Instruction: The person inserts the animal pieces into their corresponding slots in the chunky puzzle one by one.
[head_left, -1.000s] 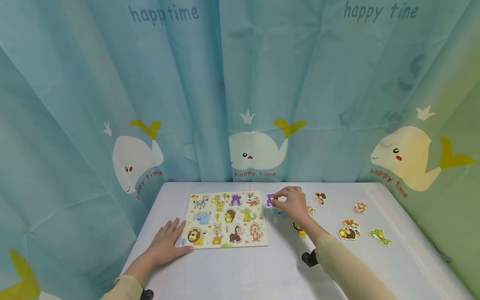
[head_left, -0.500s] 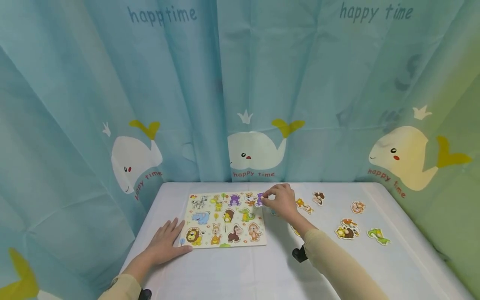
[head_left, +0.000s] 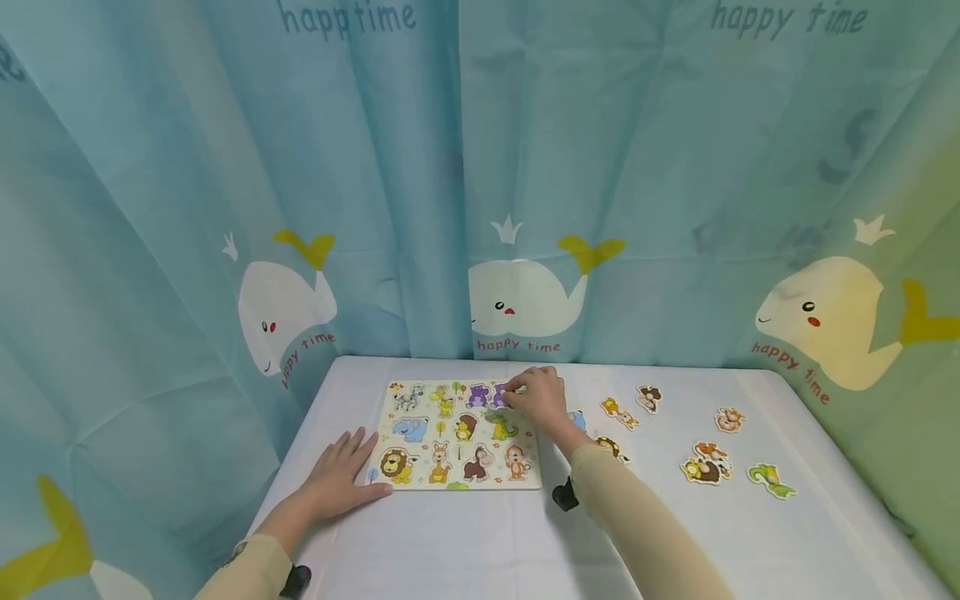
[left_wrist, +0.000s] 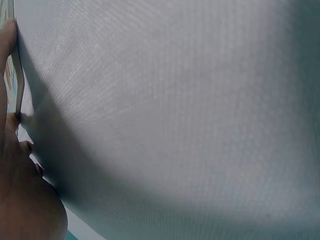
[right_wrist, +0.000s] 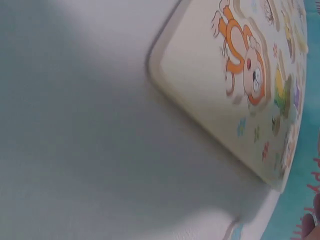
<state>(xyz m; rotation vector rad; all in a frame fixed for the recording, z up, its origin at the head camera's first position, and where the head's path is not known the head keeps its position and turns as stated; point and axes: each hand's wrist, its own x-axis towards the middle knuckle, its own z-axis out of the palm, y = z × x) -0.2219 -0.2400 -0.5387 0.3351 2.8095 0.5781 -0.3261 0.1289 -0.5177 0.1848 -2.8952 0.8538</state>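
A pale wooden puzzle board printed with animal pictures lies on the white table. My left hand rests at its left edge, fingers spread and straight; the left wrist view shows part of that hand against the board's side. Between thumb and fingers of my right hand is a purple animal puzzle piece, held over the top row. Just left of the piece is the matching purple picture. The piece and hand cover most of the tiger picture. In the right wrist view, the board's corner and monkey picture show.
Right of the board lie several loose animal pieces: a blue one and a lion partly behind the right arm, a crocodile and an overlapping pile. A blue whale-print curtain hangs behind the table.
My right hand has carried the purple piece left, from beside the board to over its top row close to the purple picture. The left hand stays at the board's edge. The head view shifted slightly.
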